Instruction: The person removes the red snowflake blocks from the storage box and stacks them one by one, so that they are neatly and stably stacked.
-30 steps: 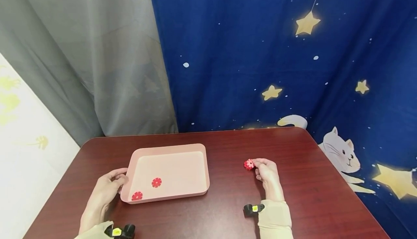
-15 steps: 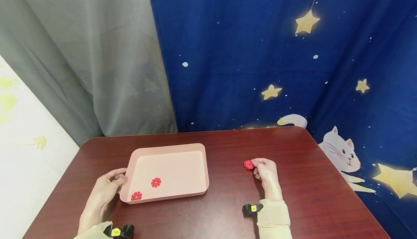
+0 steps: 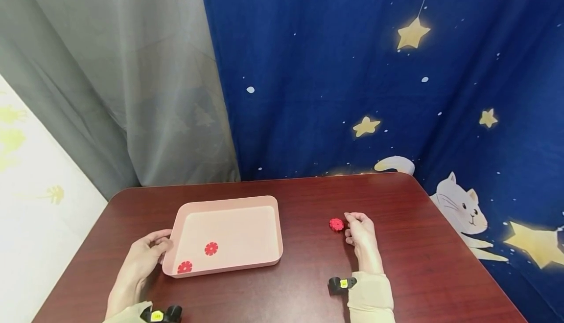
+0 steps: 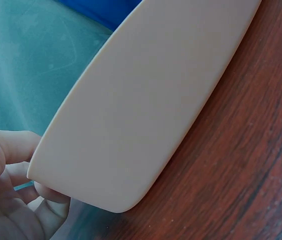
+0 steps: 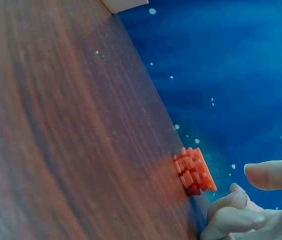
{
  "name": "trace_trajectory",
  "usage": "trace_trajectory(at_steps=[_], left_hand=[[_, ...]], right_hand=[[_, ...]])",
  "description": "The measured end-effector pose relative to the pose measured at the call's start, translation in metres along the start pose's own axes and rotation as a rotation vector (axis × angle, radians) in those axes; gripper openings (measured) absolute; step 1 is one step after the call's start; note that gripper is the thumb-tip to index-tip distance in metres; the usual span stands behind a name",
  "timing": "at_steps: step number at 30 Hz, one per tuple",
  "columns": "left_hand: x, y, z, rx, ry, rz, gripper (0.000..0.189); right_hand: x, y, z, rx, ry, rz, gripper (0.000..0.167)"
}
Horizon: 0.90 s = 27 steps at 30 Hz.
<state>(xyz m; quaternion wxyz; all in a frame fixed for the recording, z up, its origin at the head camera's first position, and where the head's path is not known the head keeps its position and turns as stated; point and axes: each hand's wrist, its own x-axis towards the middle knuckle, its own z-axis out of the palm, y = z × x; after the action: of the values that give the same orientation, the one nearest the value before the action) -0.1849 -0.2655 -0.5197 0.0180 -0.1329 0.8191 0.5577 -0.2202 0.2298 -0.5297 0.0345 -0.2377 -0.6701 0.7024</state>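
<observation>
In the head view, my left hand (image 3: 145, 254) is at the left end of a shallow pink tray (image 3: 238, 230), thumb and bent fingers against its wall. The left wrist view shows these fingers (image 4: 21, 145) at the tray's corner, partly hidden behind the wall. Two flat red snowflake discs, a middle one (image 3: 211, 248) and a corner one (image 3: 185, 266), lie in the tray. To the right, a small stack of red snowflake discs (image 3: 337, 224) rests on the table. Just beside it is my right hand (image 3: 362, 230), its thumb apart from the stack (image 5: 193, 171) and holding nothing.
The dark red-brown wooden table (image 3: 304, 284) ends at a far edge before a grey curtain (image 3: 167, 93) and a blue starry curtain (image 3: 308, 68). Black wrist cameras are strapped to the left sleeve (image 3: 128, 313) and right sleeve (image 3: 372, 296).
My right hand was pinching the stack, tilted at first, then lying flatter. Now its fingers have let go, and the stack stays on the table. The left hand and tray have hardly moved.
</observation>
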Motion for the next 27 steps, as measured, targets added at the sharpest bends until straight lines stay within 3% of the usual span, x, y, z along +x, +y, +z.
trace_trajectory(at_steps=[12,21,27], left_hand=[[-0.001,0.001,0.001,0.01,0.003,-0.008,0.044],[-0.002,-0.001,0.0,0.016,-0.002,-0.001,0.043],[0.001,-0.002,-0.001,0.039,-0.004,0.009,0.042]], right_hand=[[0.0,-0.001,0.003,0.131,-0.03,-0.019,0.025],[-0.005,-0.009,0.003,0.054,-0.006,-0.054,0.02],[-0.015,-0.02,0.01,-0.038,-0.071,-0.116,0.014]])
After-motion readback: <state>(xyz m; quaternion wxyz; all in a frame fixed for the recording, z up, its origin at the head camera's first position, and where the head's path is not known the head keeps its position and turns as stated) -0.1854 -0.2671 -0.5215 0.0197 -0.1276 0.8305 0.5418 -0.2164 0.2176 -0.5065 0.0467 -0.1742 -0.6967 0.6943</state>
